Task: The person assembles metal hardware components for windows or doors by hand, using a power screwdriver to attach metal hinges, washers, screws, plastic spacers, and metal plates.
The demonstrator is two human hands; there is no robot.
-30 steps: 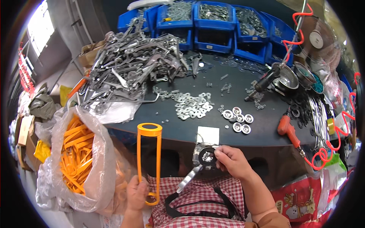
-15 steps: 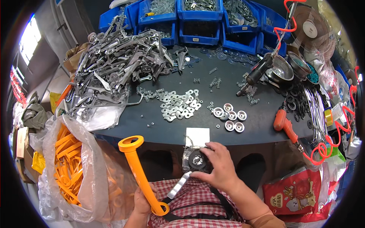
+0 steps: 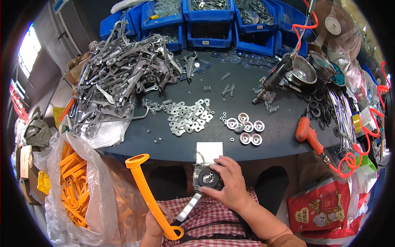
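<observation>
Holding an orange frame [image 3: 150, 197], the left grip [image 3: 158, 220] wraps its lower bar; ahead-right, the right grip [image 3: 226, 183] grasps a black wheel [image 3: 207, 177], its silver lever [image 3: 189, 208] angling leftward. Frame and wheel appear unjoined; beyond the right grip, silver cups [image 3: 245, 138] lie loose on the counter [image 3: 275, 123].

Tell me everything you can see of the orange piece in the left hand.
The orange piece is long and narrow, with ring-like ends; the lower one shows a hole. Its surface looks smooth, either plastic or painted metal. It leans, upper end leftward, its lower end in front of the checked cloth. The left hand grips its lower part.
</observation>
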